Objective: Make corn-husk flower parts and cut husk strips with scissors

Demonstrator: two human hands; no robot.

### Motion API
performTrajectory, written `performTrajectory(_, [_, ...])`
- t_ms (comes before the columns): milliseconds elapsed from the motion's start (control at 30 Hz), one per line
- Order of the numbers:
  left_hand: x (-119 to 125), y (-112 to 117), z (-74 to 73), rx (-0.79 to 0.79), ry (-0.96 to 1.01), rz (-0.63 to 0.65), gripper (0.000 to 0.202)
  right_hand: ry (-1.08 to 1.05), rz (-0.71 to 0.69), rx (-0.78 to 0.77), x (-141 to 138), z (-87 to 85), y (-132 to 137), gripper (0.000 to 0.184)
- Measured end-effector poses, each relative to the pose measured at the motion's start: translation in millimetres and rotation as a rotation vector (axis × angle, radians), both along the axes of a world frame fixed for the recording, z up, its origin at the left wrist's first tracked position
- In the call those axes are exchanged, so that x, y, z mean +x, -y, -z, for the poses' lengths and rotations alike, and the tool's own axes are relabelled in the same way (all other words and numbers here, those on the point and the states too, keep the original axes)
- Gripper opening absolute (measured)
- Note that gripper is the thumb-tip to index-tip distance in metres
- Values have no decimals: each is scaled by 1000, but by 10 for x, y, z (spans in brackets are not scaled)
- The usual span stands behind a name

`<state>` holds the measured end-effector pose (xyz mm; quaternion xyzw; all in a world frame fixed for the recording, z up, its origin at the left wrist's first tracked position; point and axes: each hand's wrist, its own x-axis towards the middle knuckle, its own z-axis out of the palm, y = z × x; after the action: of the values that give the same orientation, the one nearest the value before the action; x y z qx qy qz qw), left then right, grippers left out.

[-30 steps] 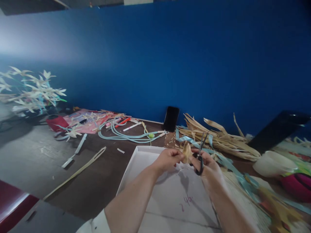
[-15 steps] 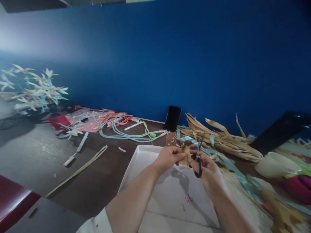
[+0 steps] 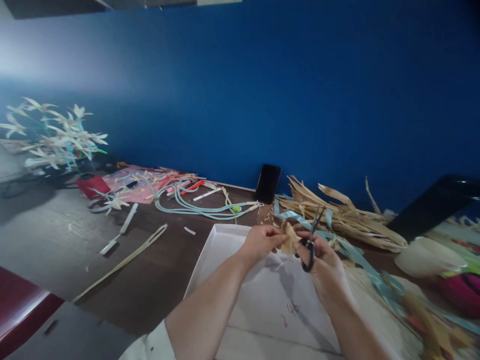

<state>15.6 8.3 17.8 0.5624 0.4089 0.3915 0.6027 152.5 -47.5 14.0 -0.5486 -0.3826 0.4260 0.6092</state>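
Between my hands is a small piece of dried husk [image 3: 288,240], tan and curled. My left hand [image 3: 262,241] pinches its left side between thumb and fingers. My right hand [image 3: 323,259] has the black-handled scissors [image 3: 308,257] hooked on it, the blades [image 3: 317,220] pointing up and away from the husk piece. The right thumb and fingers reach the husk's right edge; how firmly they grip it is partly hidden. Both hands are above a white tray-like box lid [image 3: 262,300] with red handwriting on its surface.
Dried husk strips [image 3: 341,220] and light blue ribbon [image 3: 360,260] lie at the right, near a pale cup [image 3: 429,256]. A phone [image 3: 267,183] leans on the blue wall. Pale blue cords [image 3: 202,214], a looped strip [image 3: 127,260] and husk flowers [image 3: 60,132] are at the left.
The scissors have tilted further right in my right hand. The husk piece has turned slightly and shows more of its face, while my left hand keeps its pinch.
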Motion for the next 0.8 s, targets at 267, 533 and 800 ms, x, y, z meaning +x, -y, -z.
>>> performTrajectory(267, [25, -33, 102, 54, -45, -16, 24, 52, 15, 4, -10, -2, -11, 43])
performTrajectory(533, [19, -27, 129, 6, 44, 76, 32, 10, 19, 10, 6, 18, -28, 44])
performTrajectory(800, [69, -48, 184, -35, 70, 43, 31, -31, -8, -5, 30, 40, -48, 44])
